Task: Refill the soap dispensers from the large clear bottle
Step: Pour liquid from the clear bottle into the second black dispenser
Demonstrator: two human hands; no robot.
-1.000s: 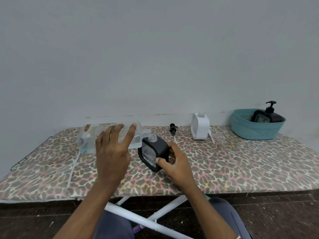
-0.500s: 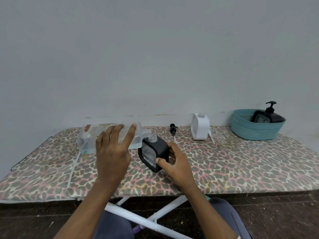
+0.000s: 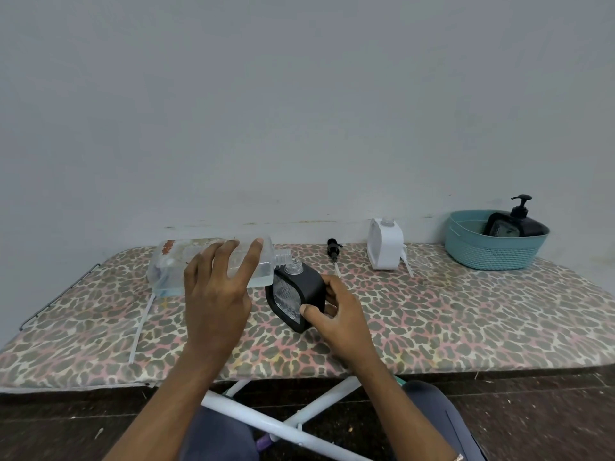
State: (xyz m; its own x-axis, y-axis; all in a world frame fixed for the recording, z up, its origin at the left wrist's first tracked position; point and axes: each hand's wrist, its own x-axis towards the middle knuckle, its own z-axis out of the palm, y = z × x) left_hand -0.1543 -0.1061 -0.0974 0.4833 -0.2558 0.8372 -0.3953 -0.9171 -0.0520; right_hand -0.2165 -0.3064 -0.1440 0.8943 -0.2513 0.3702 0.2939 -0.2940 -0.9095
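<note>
Soap dispensers: three. White dispenser (image 3: 386, 247), open black dispenser (image 3: 309, 284) left of it, pump-topped black dispenser (image 3: 522, 226) right of it.
Large clear bottle (image 3: 173, 264): one, far left of the white dispenser.
Loose pumps: two. Black pump (image 3: 333, 248) just left of the white dispenser, white pump (image 3: 406, 261) just right of it.
Teal basket (image 3: 492, 254): one.
Table (image 3: 466, 321): one.
Hands: two, left hand (image 3: 216, 304) and right hand (image 3: 342, 324).

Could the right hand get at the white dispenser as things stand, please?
Probably not yet: the path over the board to the white dispenser looks free, but the right hand grips the tilted black dispenser at the mouth of the clear bottle.
</note>
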